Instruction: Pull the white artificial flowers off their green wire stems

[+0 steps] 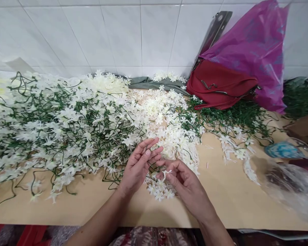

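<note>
Head view: small white floret [166,173] pinched in right hand [187,182] fingertips, above loose white blossoms [159,194]. Probably feather-light, soft, easily creased; narrow base likely the best hold. Left hand [138,164] just beside, loosely curled; cannot tell if holding anything. Green-stemmed flowers [66,114] heaped leftward.

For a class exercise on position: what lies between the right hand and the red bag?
The head view shows white flowers, green stems and some bare tabletop there.

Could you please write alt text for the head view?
A person's right hand pinches a small white flower piece beside the left hand, over a tan table heaped with white artificial flowers and green stems.
</note>
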